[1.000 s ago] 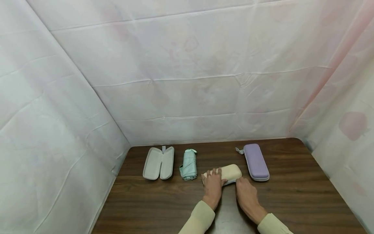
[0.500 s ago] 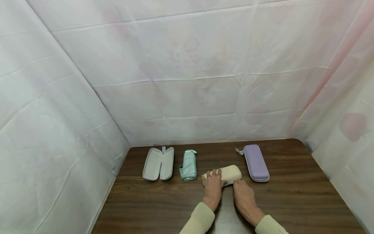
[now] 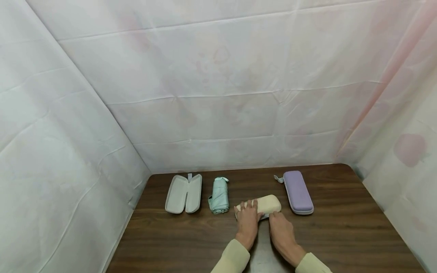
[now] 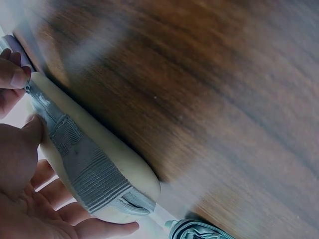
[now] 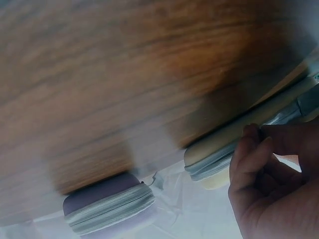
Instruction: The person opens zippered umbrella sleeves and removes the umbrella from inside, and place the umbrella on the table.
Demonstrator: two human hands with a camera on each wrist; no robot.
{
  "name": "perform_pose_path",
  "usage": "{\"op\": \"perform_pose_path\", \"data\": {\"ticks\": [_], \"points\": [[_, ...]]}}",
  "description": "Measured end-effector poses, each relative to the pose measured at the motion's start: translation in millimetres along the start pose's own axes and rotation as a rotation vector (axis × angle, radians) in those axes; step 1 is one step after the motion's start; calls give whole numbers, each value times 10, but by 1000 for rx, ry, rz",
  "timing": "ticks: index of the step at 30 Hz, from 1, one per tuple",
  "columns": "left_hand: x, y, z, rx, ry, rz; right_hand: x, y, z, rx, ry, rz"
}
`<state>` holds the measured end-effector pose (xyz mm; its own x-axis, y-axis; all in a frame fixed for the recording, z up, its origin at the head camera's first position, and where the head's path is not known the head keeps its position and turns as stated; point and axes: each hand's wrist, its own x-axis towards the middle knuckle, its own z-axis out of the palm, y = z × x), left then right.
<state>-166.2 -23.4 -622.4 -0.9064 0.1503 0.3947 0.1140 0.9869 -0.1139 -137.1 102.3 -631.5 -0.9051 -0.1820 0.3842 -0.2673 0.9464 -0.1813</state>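
Observation:
A cream hard zip case (image 3: 270,203) lies on the table, its grey zip side facing me. My left hand (image 3: 247,222) grips its left part, fingers over the top and thumb against the near side. My right hand (image 3: 282,232) is at the case's near edge, right of the left hand. In the left wrist view, right thumb and finger pinch the small zipper pull (image 4: 28,87) on the grey zip band (image 4: 92,167). The right wrist view shows the zip shut at the case's right end (image 5: 212,162); the hand hides part of the rest.
A purple zip case (image 3: 298,191) with a grey strap lies to the right. Left of my hands is a folded mint-green umbrella (image 3: 219,195). Further left, a pale grey case (image 3: 184,193) lies unfolded. White sheets (image 3: 211,125) hang around the dark wooden table (image 3: 164,239).
My right hand has slid leftward along the near edge of the cream case, from its right corner towards the middle. The left hand keeps its hold. The view has tilted slightly.

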Motion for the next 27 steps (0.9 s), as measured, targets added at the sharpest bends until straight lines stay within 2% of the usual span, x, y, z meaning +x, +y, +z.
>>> {"op": "perform_pose_path", "data": {"ticks": [4, 14, 22, 27], "points": [[5, 7, -25, -1, -30, -2, -4, -7, 11, -6, 16, -5], [-3, 6, -16, -8, -32, -8, -6, -35, 31, 10, 59, -20], [-17, -2, 17, 23, -9, 3, 8, -53, 29, 4, -1, -2], [-15, -6, 25, 24, -24, 3, 6, -61, 18, 1, 13, -9]]}}
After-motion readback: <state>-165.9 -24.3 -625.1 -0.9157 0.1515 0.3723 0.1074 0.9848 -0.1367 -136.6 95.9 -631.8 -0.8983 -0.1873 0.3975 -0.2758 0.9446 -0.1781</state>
